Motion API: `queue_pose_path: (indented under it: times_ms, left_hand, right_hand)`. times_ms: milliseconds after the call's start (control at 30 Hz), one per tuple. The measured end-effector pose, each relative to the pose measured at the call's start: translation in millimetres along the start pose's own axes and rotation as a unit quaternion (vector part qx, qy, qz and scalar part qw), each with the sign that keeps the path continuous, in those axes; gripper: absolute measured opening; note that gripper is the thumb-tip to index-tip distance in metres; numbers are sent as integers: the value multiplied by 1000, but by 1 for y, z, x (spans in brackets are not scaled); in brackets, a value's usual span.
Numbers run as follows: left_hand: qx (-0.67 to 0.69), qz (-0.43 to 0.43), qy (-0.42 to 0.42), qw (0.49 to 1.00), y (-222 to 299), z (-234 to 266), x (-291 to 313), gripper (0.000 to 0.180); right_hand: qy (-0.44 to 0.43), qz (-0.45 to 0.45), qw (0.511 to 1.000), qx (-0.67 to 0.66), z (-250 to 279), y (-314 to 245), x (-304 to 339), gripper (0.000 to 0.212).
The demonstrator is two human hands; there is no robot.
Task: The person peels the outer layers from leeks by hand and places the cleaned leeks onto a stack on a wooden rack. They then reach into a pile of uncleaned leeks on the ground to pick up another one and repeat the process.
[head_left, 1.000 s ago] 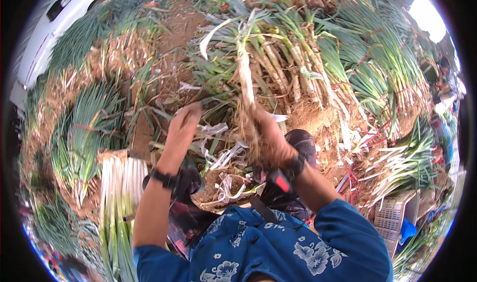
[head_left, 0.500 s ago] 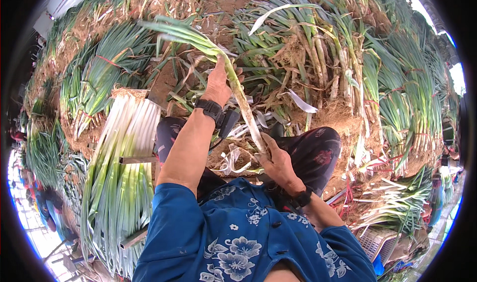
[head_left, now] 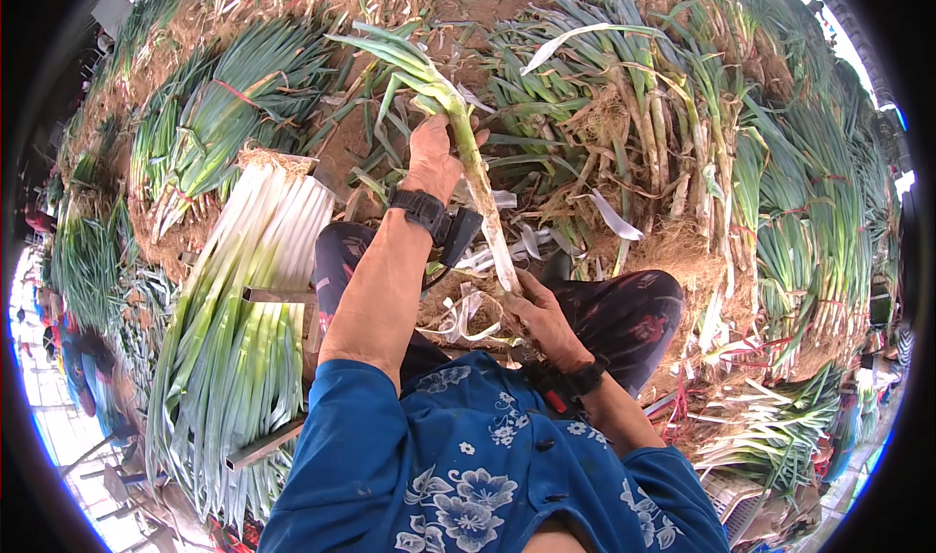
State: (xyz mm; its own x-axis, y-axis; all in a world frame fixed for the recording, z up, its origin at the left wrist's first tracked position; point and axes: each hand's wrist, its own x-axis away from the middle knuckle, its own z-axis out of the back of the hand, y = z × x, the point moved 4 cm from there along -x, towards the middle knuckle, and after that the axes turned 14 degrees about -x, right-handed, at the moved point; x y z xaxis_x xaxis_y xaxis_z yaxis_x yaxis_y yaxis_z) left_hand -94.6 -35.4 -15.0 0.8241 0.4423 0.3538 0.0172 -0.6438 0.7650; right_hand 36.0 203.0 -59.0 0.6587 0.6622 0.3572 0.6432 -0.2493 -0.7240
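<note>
One long green onion slants across in front of me, its leafy green top far and its pale, soiled base near. My left hand is closed round the stalk just below the leaves. Down at the root end, my right hand grips the white base between thumb and fingers. Peeled white skins lie between my knees below the stalk. On my left, cleaned green onions with white stems rest side by side on a metal-framed rack.
Ahead to the right is a heap of untrimmed green onions with dry roots. Tied bundles stand at the far left and right. Loose pale-stemmed onions lie by a white plastic crate at the near right.
The green onion's leafy top has swung right and its leaves look shorter and more bunched. My left hand has shifted slightly along with it. Both hands still hold the stalk.
</note>
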Motion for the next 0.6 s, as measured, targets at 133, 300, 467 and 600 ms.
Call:
queue_pose_path:
  times_ms: [133,300,467,600]
  left_hand:
    - [-54,8,21,998,-1,10,-2,18]
    - [-160,57,25,985,-9,27,-2,18]
    - [-194,227,-64,952,-51,61,8,15]
    - [-444,210,-294,820,-75,42,101,20]
  right_hand:
    - [-53,-53,995,-58,-12,-5,8,47]
    - [-128,-194,927,-294,-19,-1,16,55]
    - [-188,-218,825,-486,-23,8,7,57]
    - [-206,-191,829,-483,-10,3,-14,52]
